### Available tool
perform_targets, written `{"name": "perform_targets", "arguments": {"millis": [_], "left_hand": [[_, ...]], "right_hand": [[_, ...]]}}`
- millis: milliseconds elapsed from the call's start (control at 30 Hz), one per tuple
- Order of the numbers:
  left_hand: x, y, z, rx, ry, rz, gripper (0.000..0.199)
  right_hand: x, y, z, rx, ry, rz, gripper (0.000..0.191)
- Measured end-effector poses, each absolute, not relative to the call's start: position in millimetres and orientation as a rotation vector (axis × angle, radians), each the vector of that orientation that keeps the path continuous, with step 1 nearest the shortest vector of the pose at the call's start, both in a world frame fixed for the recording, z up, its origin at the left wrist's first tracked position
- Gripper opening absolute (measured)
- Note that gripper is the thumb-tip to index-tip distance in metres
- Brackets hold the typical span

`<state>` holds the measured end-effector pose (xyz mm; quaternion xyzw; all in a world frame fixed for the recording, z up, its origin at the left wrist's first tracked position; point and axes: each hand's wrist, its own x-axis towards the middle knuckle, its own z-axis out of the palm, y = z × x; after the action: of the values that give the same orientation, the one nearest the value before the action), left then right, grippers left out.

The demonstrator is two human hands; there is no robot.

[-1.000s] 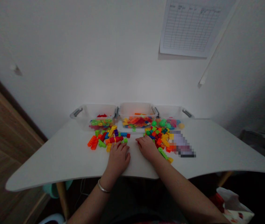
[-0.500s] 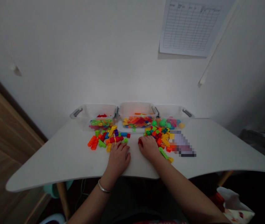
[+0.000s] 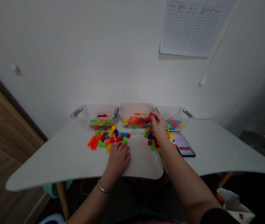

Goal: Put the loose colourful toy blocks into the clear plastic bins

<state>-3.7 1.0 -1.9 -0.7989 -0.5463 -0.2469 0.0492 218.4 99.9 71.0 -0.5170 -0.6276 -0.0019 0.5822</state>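
Observation:
My right hand (image 3: 159, 126) is raised over the right pile of blocks, with its fingers pinched on a small red piece (image 3: 151, 114) beside the right edge of the middle clear bin (image 3: 135, 109). Flat on the white table (image 3: 144, 158), my left hand (image 3: 118, 158) has its fingers spread at the near edge of the left pile. A red and orange block piece (image 3: 114, 140) lies just beyond those fingertips. The right pile of mixed blocks (image 3: 153, 144) is partly hidden by my right hand and forearm.
A left clear bin (image 3: 99, 109) and a right clear bin (image 3: 169, 110) flank the middle one, all with colourful pieces inside. A phone (image 3: 184, 146) lies right of my right forearm. A printed sheet (image 3: 190, 28) hangs on the wall.
My right hand has moved up and forward from the table to the middle bin's right edge, with the red piece. The left hand has stayed in place.

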Motion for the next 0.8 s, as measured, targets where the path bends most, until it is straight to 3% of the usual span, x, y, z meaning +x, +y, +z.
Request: {"name": "perform_targets", "arguments": {"millis": [200, 433, 800], "left_hand": [[-4, 1, -3, -2.426, -1.662, -0.776, 0.027], [-4, 0, -2, -2.424, -1.663, -0.803, 0.026], [-5, 2, -5, -2.429, -1.646, -0.79, 0.026]], "right_hand": [[225, 135, 99, -1.41, -1.531, -0.022, 0.035], [217, 146, 92, -1.728, -1.807, -0.222, 0.039], [227, 155, 71, -1.386, -1.957, -0.228, 0.034]]}}
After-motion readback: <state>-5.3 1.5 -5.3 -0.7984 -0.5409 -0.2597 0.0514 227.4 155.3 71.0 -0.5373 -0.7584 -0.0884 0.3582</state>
